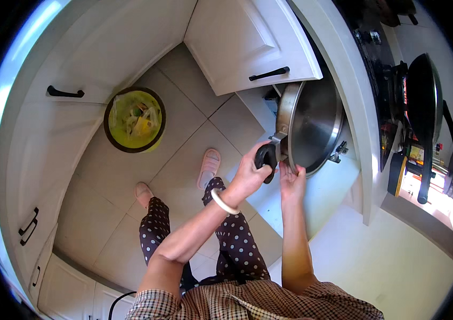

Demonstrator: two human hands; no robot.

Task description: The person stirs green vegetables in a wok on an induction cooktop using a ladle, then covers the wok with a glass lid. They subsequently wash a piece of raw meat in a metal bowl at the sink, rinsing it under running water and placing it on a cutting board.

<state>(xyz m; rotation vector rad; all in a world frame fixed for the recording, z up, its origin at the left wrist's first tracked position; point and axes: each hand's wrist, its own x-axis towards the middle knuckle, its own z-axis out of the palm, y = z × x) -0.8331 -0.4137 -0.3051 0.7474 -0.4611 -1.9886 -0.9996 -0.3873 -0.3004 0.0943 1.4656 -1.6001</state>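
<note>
A large metal pan (317,120) is tilted on its side at the opening of a lower cabinet, its dark inner face turned to the right. My left hand (252,172), with a pale bangle at the wrist, is closed around the pan's black side handle (266,162). At the pan's lower rim, my right hand (292,182) grips the edge with its fingers partly hidden behind it. The white cabinet door (246,44) with a black pull stands open just beyond the pan. Part of the pan's far side is hidden by the cabinet edge.
A lined waste bin (162,120) with rubbish stands on the tiled floor at left. A second open cabinet door (314,200) lies under my right forearm, its metal hinge (340,152) near the pan. Above the counter edge at right hang a black pan (424,96) and other utensils.
</note>
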